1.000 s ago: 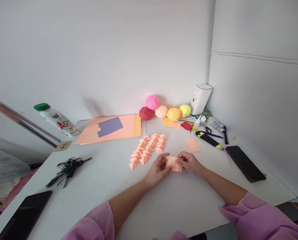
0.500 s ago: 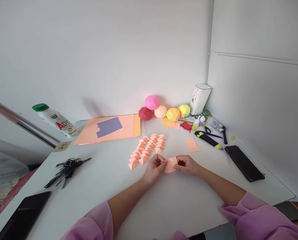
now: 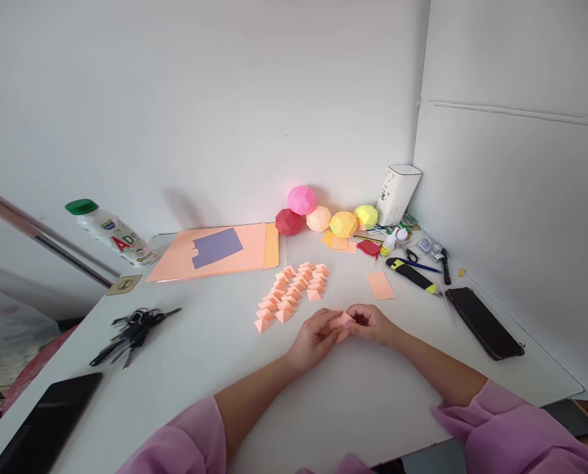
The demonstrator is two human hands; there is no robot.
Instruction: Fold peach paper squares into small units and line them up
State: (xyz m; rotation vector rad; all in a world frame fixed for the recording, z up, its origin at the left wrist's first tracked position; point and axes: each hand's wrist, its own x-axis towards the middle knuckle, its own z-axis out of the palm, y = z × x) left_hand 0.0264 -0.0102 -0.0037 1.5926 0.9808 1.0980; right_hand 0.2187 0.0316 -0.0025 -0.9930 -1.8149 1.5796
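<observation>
Between my two hands is a small peach piece of paper [image 3: 342, 322], bent along a fold with one corner turned over. My left hand [image 3: 314, 337] pinches its left side, and my right hand [image 3: 369, 324] grips the right side with thumb and fingers. Parts of the paper are hidden behind the fingers. Just beyond my left hand stand rows of small folded peach paper pieces [image 3: 284, 307] with pointed tops. A flat peach paper rectangle [image 3: 380, 286] lies behind my right hand.
Faceted paper balls [image 3: 301, 200] stand by the wall. At left are peach sheets [image 3: 175, 253], a bottle [image 3: 110, 230], keys [image 3: 135, 334] and a black phone [image 3: 47, 421]. At right lie a cutter knife [image 3: 412, 275], a glue bottle [image 3: 388, 245] and a black pouch [image 3: 484, 322].
My left hand has moved right, closer to my right hand. The paper, flatter and more exposed before, is now bent over and more covered by fingers. The view has shifted slightly.
</observation>
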